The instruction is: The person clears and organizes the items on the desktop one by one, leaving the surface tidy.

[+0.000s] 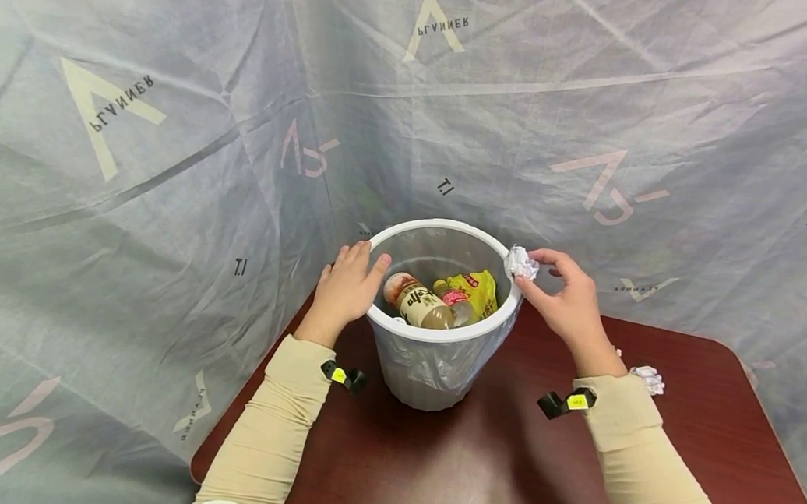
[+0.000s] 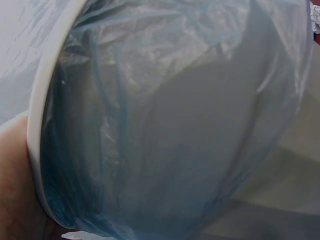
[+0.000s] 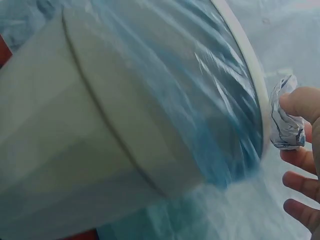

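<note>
White paper ball (image 1: pixel 521 263): was by the right edge of the bin (image 1: pixel 433 334); looked light, soft, easy to squash.
Right hand (image 1: pixel 568 304): you pinched the ball; gently round its middle seemed best.
Left hand (image 1: pixel 345 288): you rested it on the bin, fingers nearly straight.

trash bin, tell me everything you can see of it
The trash bin is grey and round, narrowing toward its base, with a white rim and a translucent, plastic-looking liner hanging wrinkled down its outside. It stands upright on the reddish table. A cream-labelled bottle, a pink-labelled bottle and a yellow packet lie inside. The left hand touches its rim; the right hand holds crumpled paper at the rim's other side, contact unclear.
</note>
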Tool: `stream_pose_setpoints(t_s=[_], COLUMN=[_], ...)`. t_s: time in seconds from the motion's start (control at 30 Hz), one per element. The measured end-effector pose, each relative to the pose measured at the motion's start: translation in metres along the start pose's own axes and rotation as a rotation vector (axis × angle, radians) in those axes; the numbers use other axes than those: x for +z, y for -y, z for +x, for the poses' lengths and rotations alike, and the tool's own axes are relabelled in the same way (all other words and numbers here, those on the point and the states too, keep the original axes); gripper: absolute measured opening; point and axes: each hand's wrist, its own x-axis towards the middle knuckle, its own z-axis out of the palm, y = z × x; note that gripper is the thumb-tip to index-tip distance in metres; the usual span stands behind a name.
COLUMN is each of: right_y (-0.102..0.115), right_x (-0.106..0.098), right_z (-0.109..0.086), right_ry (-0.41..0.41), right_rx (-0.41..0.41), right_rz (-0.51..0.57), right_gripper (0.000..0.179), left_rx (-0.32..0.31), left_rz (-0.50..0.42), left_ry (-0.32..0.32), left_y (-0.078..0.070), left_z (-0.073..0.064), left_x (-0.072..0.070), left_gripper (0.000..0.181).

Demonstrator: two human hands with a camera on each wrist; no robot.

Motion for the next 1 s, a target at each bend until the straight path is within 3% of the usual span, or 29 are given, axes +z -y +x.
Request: stream_pose_setpoints(t_s=[0.27,0.47,0.77,1.0], right_y=[0.019,0.024,0.012,-0.001], right_x=[0.017,0.021,0.009,-0.017], right_z=[0.007,0.008,0.009,0.006], right_ry=[0.061,0.105,-0.022,-0.142], right_rx=[-0.078,-0.093,-0.108,-0.114], right_rz=[0.013,0.048,0.13,0.18], right_gripper=[0.043,0.05,0.051,0.047], left_rx=[0.002,-0.001,0.002,0.004], left_rz=[0.003,-0.005,-0.002,-0.015], left_ry=[-0.008,-0.007,-0.016,-0.018], left_y=[0.002,0.002,0.002,0.001], left_z=[0.001,0.001,0.002,0.0], left_x=[0.002,0.002,0.002,0.001], left_gripper=[0.087,0.087,0.087,0.084])
